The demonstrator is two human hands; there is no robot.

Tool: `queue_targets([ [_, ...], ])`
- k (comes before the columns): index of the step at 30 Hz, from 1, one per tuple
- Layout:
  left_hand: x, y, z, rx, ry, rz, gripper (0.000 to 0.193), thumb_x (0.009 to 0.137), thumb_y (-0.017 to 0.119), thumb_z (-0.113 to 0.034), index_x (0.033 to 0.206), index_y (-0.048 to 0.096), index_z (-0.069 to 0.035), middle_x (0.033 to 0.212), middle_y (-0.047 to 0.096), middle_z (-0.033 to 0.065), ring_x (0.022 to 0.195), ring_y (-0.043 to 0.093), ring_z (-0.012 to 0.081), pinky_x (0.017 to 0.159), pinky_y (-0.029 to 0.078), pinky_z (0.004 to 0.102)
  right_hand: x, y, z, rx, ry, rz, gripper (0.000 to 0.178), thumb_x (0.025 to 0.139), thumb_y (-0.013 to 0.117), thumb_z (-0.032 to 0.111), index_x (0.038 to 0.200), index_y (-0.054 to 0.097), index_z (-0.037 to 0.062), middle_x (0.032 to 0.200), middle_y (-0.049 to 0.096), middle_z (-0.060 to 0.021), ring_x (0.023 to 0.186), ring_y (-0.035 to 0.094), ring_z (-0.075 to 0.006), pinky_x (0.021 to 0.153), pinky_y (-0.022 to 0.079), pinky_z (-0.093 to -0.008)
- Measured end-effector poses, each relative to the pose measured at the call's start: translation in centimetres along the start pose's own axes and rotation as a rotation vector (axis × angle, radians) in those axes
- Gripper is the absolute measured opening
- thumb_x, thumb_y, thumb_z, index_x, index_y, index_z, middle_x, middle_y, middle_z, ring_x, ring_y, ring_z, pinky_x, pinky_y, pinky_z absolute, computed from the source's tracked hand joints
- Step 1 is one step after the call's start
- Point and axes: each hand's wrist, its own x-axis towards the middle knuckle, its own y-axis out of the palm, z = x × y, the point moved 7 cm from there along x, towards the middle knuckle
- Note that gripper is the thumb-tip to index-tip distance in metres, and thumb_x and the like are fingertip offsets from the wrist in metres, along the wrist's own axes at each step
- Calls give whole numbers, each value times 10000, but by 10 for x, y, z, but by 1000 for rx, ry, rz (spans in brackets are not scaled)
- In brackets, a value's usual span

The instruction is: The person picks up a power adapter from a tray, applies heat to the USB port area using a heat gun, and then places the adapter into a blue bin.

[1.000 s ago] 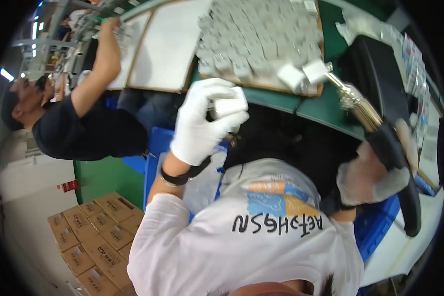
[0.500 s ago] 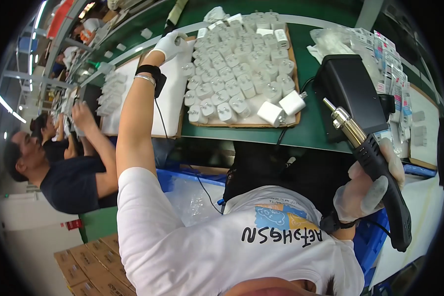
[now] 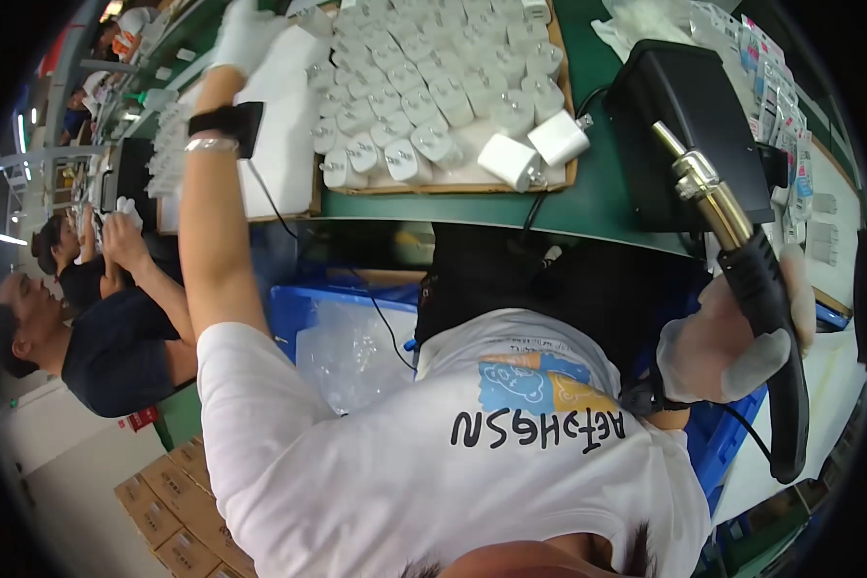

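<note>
My right hand (image 3: pixel 718 349), in a pale translucent glove, is closed round the black handle of a hot air gun (image 3: pixel 742 241). The gun's metal nozzle points up and away from me. My left hand (image 3: pixel 244 39), in a white glove, is stretched out to the far left over a white-lined board (image 3: pixel 284 106). Motion smears its fingers, so whether it holds anything is hidden. To its right, a cardboard tray (image 3: pixel 433 189) carries many white plug chargers (image 3: pixel 409 162), most in frosted film with pins up. Two glossy chargers (image 3: pixel 509 161) lie at the tray's near right corner.
A black box (image 3: pixel 689 135) stands right of the tray on the green table (image 3: pixel 607 197). Packaged goods (image 3: pixel 775 106) lie farther right. More wrapped chargers (image 3: pixel 169 149) sit at the left. A co-worker (image 3: pixel 116 337) works there. A blue bin (image 3: pixel 294 306) with clear plastic is below the table.
My left hand has moved left and farther away, off the tray's edge. The whole view has shifted, with the table higher in the picture. My right hand keeps its hold on the hot air gun.
</note>
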Motion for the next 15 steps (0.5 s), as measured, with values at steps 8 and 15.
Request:
queue_targets([
  [8,-153,-48,-216,-22,303,190,397,716,699,-149,1097,591,-147,943,607,74,758,586,250,663,496,346,-5,5,-10,94,92,30,452,834,622,321,1123,507,-7,982,568,-221,531,563,-148,542,505,-201],
  [15,-154,1,-242,256,409,239,208,757,656,-231,916,596,-111,847,563,108,765,588,280,627,501,400,-12,1,6,118,-7,51,415,863,581,315,1176,527,49,1176,540,-305,481,569,-141,609,512,-268],
])
